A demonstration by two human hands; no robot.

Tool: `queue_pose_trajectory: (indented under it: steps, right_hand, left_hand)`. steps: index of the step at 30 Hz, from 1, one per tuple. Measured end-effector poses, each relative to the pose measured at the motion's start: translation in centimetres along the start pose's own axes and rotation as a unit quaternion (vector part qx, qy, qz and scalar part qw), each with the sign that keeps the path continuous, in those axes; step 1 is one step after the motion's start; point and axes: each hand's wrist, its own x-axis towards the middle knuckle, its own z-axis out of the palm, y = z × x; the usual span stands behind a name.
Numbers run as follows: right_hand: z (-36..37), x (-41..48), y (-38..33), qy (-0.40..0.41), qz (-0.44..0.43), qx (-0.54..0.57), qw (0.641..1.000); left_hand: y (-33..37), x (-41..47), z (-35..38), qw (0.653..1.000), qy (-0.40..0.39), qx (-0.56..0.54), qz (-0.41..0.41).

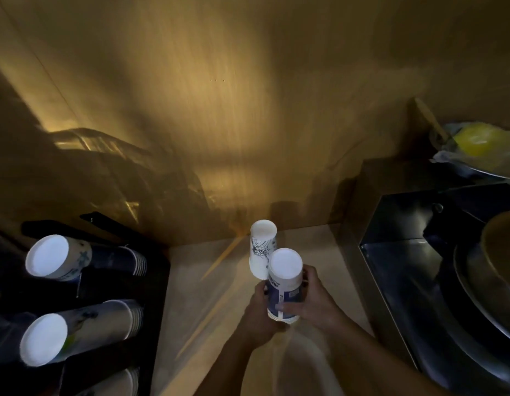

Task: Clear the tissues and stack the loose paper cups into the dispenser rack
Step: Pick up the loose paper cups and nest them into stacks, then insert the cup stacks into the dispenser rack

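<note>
Two hands are gripping an upturned blue-and-white paper cup (284,284) over a dim wooden table (196,304).

The left hand (261,315) and right hand (316,298) are both clasping the cup, fingers (288,308) curling around its printed side, white base facing up. A second upturned cup (262,248) is standing just beyond the fingertips, touching the held one. Well off to the left of the fingers, the black dispenser rack (150,295) is holding rows of nested cups (85,330).
</note>
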Motion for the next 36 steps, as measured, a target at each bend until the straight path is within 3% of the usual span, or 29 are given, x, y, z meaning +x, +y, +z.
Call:
queue_pose_trajectory:
  steps: [4,9,13,17,21,23,28,33,36]
  right_hand:
    - [1.4,-0.9,0.4,0.030,-0.021,-0.017,0.999]
    - [2.5,-1.8,-0.1,0.013,-0.024,-0.006,1.000]
    - [3.5,-2.1,-1.1,-0.022,-0.016,0.021,0.999]
    - [4.2,-2.3,-2.5,-0.056,-0.028,0.038,0.997]
    - [4.8,-2.2,-4.9,-0.099,-0.049,0.074,0.991]
    - [5.5,-2.1,-6.5,-0.113,-0.084,0.072,0.987]
    - [7.9,-2.6,-12.5,-0.093,-0.176,0.067,0.978]
    - [9.5,-3.4,-19.4,-0.093,-0.265,0.071,0.957]
    - [11.0,-3.8,-23.3,-0.117,-0.315,0.076,0.939]
  left_hand:
    - [-1.9,-1.3,1.5,0.997,0.068,-0.031,-0.009]
    - [-2.2,-2.4,2.1,0.983,0.098,-0.133,-0.083]
    - [-1.8,-3.7,1.5,0.956,0.177,-0.191,-0.136]
    - [-1.9,-5.7,0.0,0.934,0.172,-0.269,-0.158]
    - [-0.9,-7.6,-3.5,0.871,0.216,-0.387,-0.212]
    - [-0.1,-8.7,-5.3,0.842,0.270,-0.424,-0.196]
    - [3.3,-11.4,-9.7,0.817,0.350,-0.446,-0.103]
    - [7.3,-15.1,-14.5,0.796,0.384,-0.468,-0.004]
    - [8.9,-17.3,-17.9,0.767,0.402,-0.499,0.037]
